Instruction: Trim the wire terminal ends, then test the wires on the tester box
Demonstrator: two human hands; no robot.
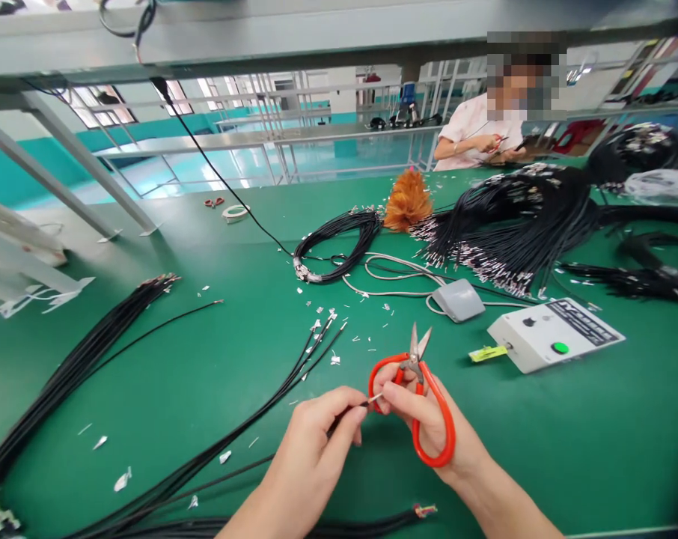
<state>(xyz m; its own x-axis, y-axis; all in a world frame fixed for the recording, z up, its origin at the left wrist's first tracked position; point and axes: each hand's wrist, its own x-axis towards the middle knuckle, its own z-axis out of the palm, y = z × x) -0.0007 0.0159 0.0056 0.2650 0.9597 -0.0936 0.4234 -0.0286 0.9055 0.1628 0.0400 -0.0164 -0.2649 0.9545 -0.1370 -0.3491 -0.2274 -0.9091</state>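
**Cable (364, 404) tip pinched between two hands, scissors (414, 361) in the right**

At the far left of the green table (243, 277), a thick black bundle (63, 374) lies slanting, near metal legs (86, 165). Farther back are a red tool (214, 202) and a tape roll (236, 214). More black leads (249, 427) run up from the lower left, with white scraps (122, 479) scattered around them.

The left hand (319, 445) is near the middle, its thumb and fingers clamped on the cable, whose pale core sticks out toward the right. Behind the hands lie a black coil (367, 233) and an orange brush (409, 201).

The right hand (423, 408) has thumb and forefinger together at the core's tip. The scissors hang on that same hand by their red loops, blades parted and pointing away from the body.

Beyond it are a grey pedal (459, 299), a pile of black wires (524, 217), a person (456, 138) in a pale top across the table, and a white box (541, 340) with a green button (560, 348).
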